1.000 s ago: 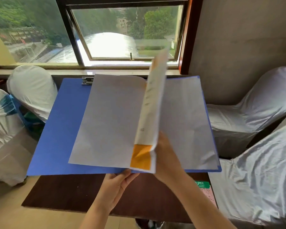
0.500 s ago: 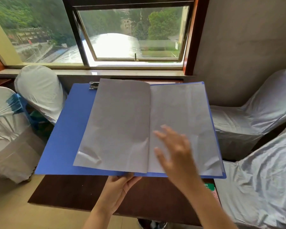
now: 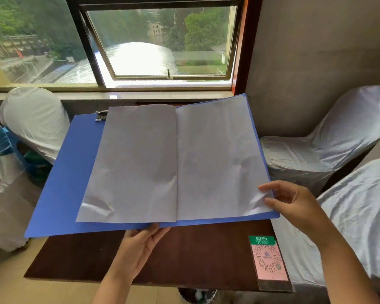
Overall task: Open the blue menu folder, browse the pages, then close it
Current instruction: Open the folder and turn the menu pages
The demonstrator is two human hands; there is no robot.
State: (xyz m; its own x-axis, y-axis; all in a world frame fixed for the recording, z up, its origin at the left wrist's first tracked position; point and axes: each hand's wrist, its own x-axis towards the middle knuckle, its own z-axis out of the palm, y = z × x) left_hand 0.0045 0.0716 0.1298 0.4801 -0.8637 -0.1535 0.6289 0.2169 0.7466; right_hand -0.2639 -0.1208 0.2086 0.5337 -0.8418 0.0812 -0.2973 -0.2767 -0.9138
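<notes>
The blue menu folder [image 3: 68, 172] lies open above the dark table, its left cover hanging past the table's left edge. Two grey-white pages [image 3: 176, 163] are spread flat across it, meeting at the middle fold. My left hand [image 3: 144, 242] grips the folder's near edge under the fold, thumb on top. My right hand [image 3: 294, 205] is at the lower right corner of the right page, thumb and forefinger touching the page's edge where it wrinkles. A metal clip [image 3: 101, 115] shows at the folder's far left top.
The dark brown table [image 3: 184, 255] carries a pink and green QR-code card [image 3: 269, 262] at its near right. White-covered chairs stand at the left [image 3: 34, 119] and right [image 3: 329, 145]. A window [image 3: 160, 42] and its sill lie behind the folder.
The page that stood upright has fallen flat to the left. My right hand has moved from the middle fold to the lower right corner of the right page. The left hand stayed put.
</notes>
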